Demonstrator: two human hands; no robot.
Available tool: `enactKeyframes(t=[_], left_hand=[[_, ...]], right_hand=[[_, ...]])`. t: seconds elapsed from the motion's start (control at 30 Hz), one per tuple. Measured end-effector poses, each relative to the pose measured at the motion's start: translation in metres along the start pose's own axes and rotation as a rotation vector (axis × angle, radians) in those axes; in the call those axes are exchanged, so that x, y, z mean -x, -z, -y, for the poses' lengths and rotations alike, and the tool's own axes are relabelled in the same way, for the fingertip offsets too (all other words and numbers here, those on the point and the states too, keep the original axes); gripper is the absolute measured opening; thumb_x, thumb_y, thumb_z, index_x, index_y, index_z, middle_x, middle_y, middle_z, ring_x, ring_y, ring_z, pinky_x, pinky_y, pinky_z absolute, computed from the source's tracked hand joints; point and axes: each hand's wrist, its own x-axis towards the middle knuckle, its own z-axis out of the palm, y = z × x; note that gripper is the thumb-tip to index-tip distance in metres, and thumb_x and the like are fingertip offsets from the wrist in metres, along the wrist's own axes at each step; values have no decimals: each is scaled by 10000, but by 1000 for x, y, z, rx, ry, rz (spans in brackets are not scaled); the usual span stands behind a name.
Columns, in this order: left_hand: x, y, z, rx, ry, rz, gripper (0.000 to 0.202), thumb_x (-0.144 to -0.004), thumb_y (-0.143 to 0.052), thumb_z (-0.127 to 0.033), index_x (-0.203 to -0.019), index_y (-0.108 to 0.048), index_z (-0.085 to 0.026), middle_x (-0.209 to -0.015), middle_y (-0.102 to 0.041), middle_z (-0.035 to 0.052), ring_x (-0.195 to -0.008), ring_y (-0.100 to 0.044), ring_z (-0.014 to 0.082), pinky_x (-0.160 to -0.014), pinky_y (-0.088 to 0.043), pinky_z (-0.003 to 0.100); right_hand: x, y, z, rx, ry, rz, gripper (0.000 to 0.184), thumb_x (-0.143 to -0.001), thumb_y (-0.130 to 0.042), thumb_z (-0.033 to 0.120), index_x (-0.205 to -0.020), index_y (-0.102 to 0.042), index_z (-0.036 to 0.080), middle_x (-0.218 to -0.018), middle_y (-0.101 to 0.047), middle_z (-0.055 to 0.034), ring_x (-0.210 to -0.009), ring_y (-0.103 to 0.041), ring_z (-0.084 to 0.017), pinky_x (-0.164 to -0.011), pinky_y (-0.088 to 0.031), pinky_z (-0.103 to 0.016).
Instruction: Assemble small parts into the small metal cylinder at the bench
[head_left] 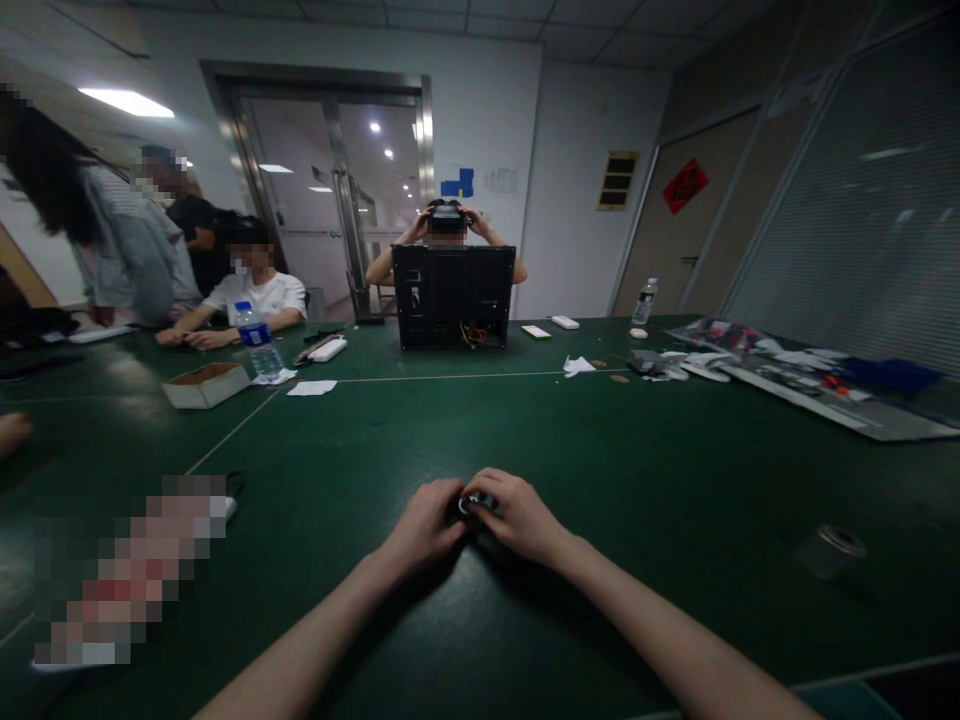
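My left hand (427,522) and right hand (516,515) met near me on the smooth dark-green bench (600,450), fingers pinched together around a small dark object (469,505) with a shiny metallic glint. It was mostly hidden, so I could not tell its long axis. A short grey cylinder (831,550) stood well to the right.

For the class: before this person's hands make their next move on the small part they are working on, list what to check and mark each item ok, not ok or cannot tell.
1. Both hands on the part: left hand and right hand meet around the small dark part: ok.
2. Grip firm: fingers hide most of it: cannot tell.
3. Part supported by the green table: hands sit low on it: ok.
4. Table bare around the hands: ok.
5. Small metal cylinder apart from the hands, to the right: ok.
6. Part's identity: too small: cannot tell.
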Motion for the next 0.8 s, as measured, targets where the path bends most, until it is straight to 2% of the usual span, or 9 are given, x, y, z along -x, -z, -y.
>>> enactKeyframes(t=[0.27, 0.57, 0.8], left_hand=[[-1, -1, -1, 6, 8, -19, 166, -742, -543, -175, -906, -564, -175, -894, -610, 44, -842, -541, 188, -764, -401, 269], [-3, 0, -2, -9, 11, -3, 99, -753, -524, -188, -849, -546, -175, -840, -593, 35, -792, -534, 184, -692, -382, 259], [-1, -1, -1, 41, -18, -15, 172, -733, -508, -133, -895, -541, -184, -869, -601, 39, -799, -537, 193, -696, -389, 277]], right_hand=[[0, -2, 0, 12, -2, -3, 131, -854, -543, 183, -946, -632, 209, -964, -624, -47, -887, -579, -162, -781, -448, -269], [1, -2, -2, 10, 1, -1, 139, -845, -550, 175, -947, -634, 215, -950, -627, -40, -882, -586, -156, -789, -445, -260], [1, -2, -2, 20, -22, -47, 115, -847, -539, 175, -916, -627, 202, -927, -630, -33, -862, -589, -166, -774, -451, -260]])
